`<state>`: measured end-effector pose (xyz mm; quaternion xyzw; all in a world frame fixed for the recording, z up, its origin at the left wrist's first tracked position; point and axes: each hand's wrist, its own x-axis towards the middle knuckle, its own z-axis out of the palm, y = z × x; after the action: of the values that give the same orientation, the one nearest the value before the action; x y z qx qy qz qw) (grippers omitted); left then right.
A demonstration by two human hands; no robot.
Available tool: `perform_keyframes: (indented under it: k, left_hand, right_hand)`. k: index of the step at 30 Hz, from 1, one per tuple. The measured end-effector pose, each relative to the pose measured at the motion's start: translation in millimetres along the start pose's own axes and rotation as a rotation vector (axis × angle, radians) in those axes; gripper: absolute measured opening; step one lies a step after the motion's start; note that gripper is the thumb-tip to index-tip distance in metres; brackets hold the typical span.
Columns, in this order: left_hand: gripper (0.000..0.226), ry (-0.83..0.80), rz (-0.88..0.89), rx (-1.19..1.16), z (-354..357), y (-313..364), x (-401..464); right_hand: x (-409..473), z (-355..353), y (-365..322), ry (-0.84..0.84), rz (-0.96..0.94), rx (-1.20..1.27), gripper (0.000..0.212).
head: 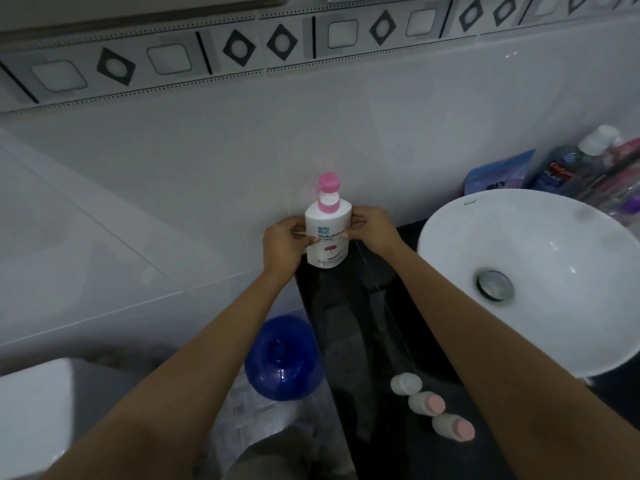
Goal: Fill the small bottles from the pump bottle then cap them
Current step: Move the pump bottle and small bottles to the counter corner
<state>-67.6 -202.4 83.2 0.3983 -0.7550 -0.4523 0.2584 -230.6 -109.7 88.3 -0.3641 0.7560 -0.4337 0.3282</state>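
A white pump bottle (327, 226) with a pink pump head stands upright at the far end of the black counter (349, 323), against the wall. My left hand (284, 244) grips its left side and my right hand (372, 230) grips its right side. Three small bottles stand in a row near the counter's front edge: one with a white cap (406, 383), and two with pink caps (426, 403) (453, 427). All three have their caps on.
A white round basin (540, 278) sits on the counter to the right. Behind it are a blue pouch (498, 176) and several toiletry bottles (581, 161). A blue bucket (282, 356) stands on the floor left of the counter. A white toilet tank (34, 410) is at lower left.
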Motion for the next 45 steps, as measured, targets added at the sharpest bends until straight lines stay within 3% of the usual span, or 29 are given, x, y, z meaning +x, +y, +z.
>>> perform_keyframes:
  k: [6, 10, 16, 20, 26, 28, 32, 38, 45]
  left_hand:
    - [0.04, -0.031, 0.029, 0.002, 1.4, -3.2, -5.3]
    - [0.04, -0.013, -0.017, 0.032, 0.2, -11.1, -11.7]
    - [0.022, -0.032, -0.062, 0.003, 3.4, -27.0, -59.8]
    - [0.018, -0.329, 0.017, -0.091, 26.3, -16.4, -101.1]
    - [0.04, -0.794, 0.32, 0.025, 63.1, 4.3, -145.1]
    - [0.049, -0.905, 0.372, 0.114, 72.8, 5.1, -151.9]
    - [0.056, -1.007, 0.356, 0.209, 86.7, 4.4, -159.4]
    - [0.031, -0.992, 0.376, 0.26, 93.2, 1.1, -163.3]
    - [0.026, -0.956, 0.402, 0.268, 93.8, 0.1, -166.0]
  right_hand:
    - [-5.4, 1.6, 4.2, 0.022, 0.042, 0.021, 0.045]
    - [-22.8, -6.2, 3.0, 0.088, 0.137, 0.012, 0.062]
    - [-114.3, -34.3, 1.8, 0.244, 0.206, 0.222, 0.05]
    - [-203.1, -46.0, 11.7, 0.431, 0.26, 0.249, 0.029]
    - [-300.6, -18.6, 45.6, 0.706, 0.42, 0.159, 0.029]
    - [-309.2, -1.9, 56.8, 0.654, 0.451, -0.018, 0.037]
    - [-305.6, 12.9, 76.4, 0.493, 0.371, -0.618, 0.048]
    - [-296.4, 14.7, 82.6, 0.32, 0.389, -0.788, 0.03]
    - [-292.9, 16.8, 87.3, 0.298, 0.369, -0.846, 0.029]
